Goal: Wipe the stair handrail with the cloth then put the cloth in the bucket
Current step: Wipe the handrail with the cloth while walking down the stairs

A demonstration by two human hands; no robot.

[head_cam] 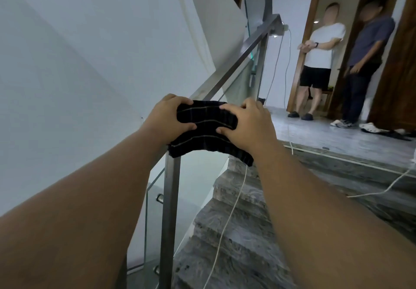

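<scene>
A dark checked cloth (pixel 203 131) lies draped over the metal stair handrail (pixel 238 63), just above a steel post (pixel 171 198). My left hand (pixel 166 117) grips the cloth's left side, fingers curled over its top edge. My right hand (pixel 247 124) presses on its right side with fingers spread on the fabric. The rail runs up and to the right toward a landing. No bucket is in view.
Glass panels (pixel 155 216) hang below the rail. Grey stone stairs (pixel 236 232) rise to a landing (pixel 337 135), with a white cable (pixel 227 221) trailing down them. Two people (pixel 319 63) stand by wooden door frames on the landing. A white wall is at left.
</scene>
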